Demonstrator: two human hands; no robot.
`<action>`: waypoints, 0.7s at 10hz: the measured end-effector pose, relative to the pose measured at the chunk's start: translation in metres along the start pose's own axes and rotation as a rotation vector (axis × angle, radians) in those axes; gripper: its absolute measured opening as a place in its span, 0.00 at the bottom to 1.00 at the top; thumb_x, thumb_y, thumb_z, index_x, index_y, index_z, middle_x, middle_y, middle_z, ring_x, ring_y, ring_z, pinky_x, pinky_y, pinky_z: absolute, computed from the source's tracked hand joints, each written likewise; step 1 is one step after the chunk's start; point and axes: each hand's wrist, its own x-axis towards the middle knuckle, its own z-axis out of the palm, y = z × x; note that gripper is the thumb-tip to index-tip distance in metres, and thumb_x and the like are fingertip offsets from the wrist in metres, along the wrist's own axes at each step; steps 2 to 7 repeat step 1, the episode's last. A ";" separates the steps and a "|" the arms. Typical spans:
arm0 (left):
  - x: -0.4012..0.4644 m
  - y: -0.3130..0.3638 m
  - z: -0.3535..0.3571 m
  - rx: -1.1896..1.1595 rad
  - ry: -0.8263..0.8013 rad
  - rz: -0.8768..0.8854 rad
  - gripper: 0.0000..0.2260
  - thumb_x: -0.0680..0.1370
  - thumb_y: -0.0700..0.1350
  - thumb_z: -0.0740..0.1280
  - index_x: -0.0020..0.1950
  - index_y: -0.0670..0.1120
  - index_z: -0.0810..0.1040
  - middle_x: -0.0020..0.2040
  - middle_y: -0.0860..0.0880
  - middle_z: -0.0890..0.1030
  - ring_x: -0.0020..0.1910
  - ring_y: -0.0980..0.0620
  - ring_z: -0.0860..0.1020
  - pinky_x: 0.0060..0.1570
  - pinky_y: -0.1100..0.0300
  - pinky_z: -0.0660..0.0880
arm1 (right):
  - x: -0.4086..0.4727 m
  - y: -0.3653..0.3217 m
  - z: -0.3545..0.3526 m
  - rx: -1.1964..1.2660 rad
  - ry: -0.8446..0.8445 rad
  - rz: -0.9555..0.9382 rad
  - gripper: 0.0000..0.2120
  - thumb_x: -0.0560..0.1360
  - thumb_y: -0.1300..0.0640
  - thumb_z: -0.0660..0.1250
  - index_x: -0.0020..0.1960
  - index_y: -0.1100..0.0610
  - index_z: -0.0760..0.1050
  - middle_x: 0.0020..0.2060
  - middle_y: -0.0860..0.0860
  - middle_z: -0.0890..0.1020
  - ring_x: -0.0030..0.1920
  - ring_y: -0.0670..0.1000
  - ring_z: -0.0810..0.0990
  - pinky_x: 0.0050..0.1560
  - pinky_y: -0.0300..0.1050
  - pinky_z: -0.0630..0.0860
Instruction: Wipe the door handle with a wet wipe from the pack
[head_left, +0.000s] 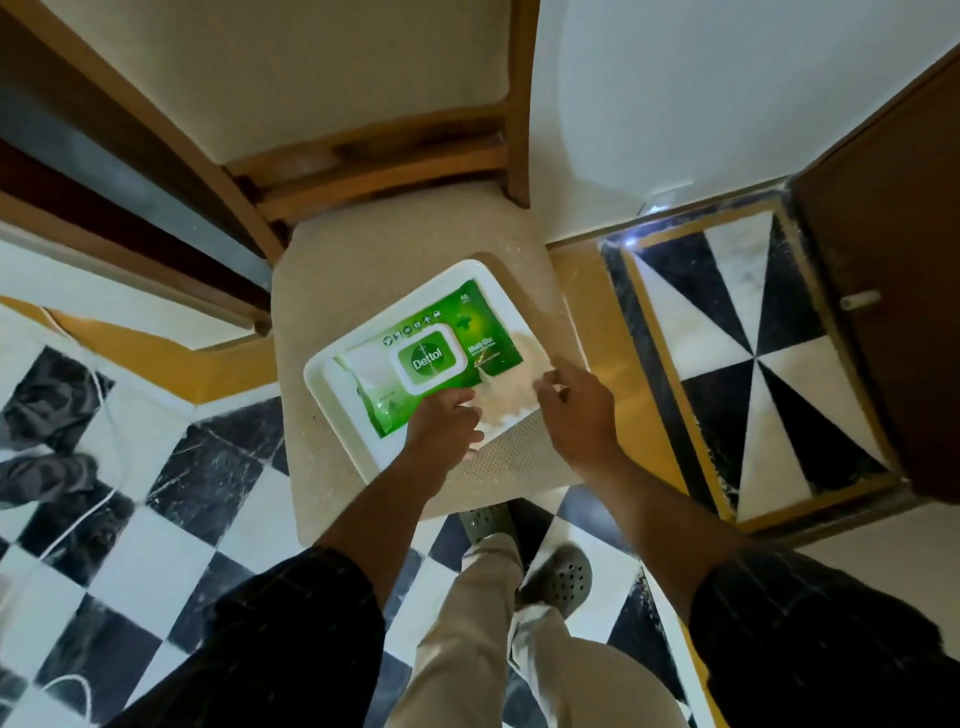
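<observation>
Dark checked sleeves (291, 639) nearest the lens, both forearms reaching down and forward over a cream chair seat (332, 260). Beige trouser leg (483, 623) and grey clogs (558, 577) below, on black-and-white floor tiles (156, 566).

White tray (483, 280) resting on the seat, probably to keep the damp pack off the fabric. Green wipe pack (467, 332) lying flat and skewed in the tray, white flip lid (428, 358) down and apparently closed.

Left hand (447, 423) at the near edge of the pack, fingers curled onto a pale wipe (511, 387); seems also to pin the pack in place. Right hand (576, 402) pinching the opposite side of the same wipe between thumb and fingertips. Wipe spread between both hands over the right end of the pack and the tray, blurred; likely being unfolded or straightened for a broad wiping face. Cannot tell whether any part of it touches the tray.

Brown door (893, 322) ajar at right, pale handle (860, 300) projecting from its face, well apart from both hands. Handle not yet wiped.

Judgement: wipe in hand; next step a turn to the right and a reach to the handle.
</observation>
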 end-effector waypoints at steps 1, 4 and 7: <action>-0.018 0.007 -0.001 0.139 0.070 0.052 0.18 0.79 0.44 0.66 0.69 0.44 0.75 0.56 0.42 0.83 0.53 0.42 0.83 0.54 0.47 0.81 | -0.014 0.000 -0.036 0.147 0.157 0.056 0.07 0.76 0.60 0.62 0.46 0.63 0.77 0.41 0.58 0.81 0.44 0.56 0.78 0.43 0.49 0.75; -0.018 0.007 -0.001 0.139 0.070 0.052 0.18 0.79 0.44 0.66 0.69 0.44 0.75 0.56 0.42 0.83 0.53 0.42 0.83 0.54 0.47 0.81 | -0.014 0.000 -0.036 0.147 0.157 0.056 0.07 0.76 0.60 0.62 0.46 0.63 0.77 0.41 0.58 0.81 0.44 0.56 0.78 0.43 0.49 0.75; -0.018 0.007 -0.001 0.139 0.070 0.052 0.18 0.79 0.44 0.66 0.69 0.44 0.75 0.56 0.42 0.83 0.53 0.42 0.83 0.54 0.47 0.81 | -0.014 0.000 -0.036 0.147 0.157 0.056 0.07 0.76 0.60 0.62 0.46 0.63 0.77 0.41 0.58 0.81 0.44 0.56 0.78 0.43 0.49 0.75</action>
